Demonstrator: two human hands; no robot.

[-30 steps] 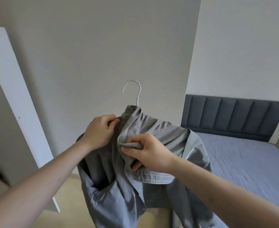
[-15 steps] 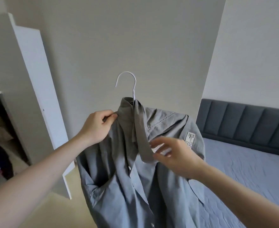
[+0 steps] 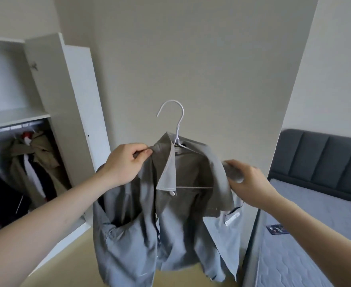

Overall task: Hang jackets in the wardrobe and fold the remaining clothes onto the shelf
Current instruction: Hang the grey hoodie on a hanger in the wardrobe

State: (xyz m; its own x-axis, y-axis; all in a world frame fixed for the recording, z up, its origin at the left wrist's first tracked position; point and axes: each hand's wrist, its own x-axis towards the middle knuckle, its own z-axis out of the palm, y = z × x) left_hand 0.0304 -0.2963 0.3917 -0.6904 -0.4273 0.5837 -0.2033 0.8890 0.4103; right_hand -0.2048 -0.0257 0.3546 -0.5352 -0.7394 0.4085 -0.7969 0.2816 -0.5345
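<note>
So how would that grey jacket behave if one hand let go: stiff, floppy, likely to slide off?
Probably floppy: the grey jacket sags in folds below the white hanger. Likely light, since the left hand merely pinches its collar. It may slip, as its right shoulder bunches under the right hand.

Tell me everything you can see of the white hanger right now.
The white hanger looks like thin coated wire or plastic. Its open hook stands upright above the collar of the grey jacket, pointing left, hooked on nothing. Below a short neck it splits into two arms; a crossbar shows inside the open front. The jacket hangs on it. The left hand pinches the collar; the right hand holds the other shoulder.
</note>
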